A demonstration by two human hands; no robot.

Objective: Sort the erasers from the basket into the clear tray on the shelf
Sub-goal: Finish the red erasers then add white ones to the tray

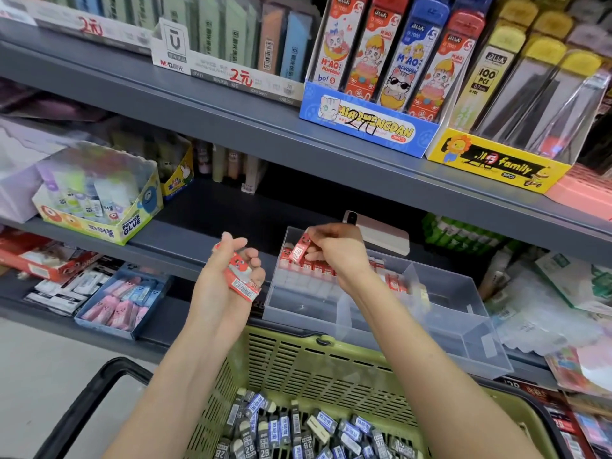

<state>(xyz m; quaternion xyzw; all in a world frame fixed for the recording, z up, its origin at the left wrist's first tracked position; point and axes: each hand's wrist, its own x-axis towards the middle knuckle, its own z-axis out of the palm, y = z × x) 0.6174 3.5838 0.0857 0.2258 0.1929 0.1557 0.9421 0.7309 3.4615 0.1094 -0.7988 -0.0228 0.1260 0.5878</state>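
Centre of frame, over the clear tray (457, 313) on the shelf (185, 226): right hand (334, 250) pinches one red eraser (299, 248) above the rear-left row. Left hand (225, 279), beside it, clasps spare red erasers (241, 276). Basket (298, 356) below holds 2B erasers (298, 432). Risk: loosely clasped spares may slip out.

Two arms are seen rising from the lower edge of the view. The left forearm (185, 376) and the right forearm (430, 352) are bare along the whole length shown. The left hand (228, 276) and the right hand (334, 250) are bare as well. Both forearms are slender and taper toward narrow wrists (357, 276). The fingers (326, 231) are slim. The nails are too small and blurred to be described.
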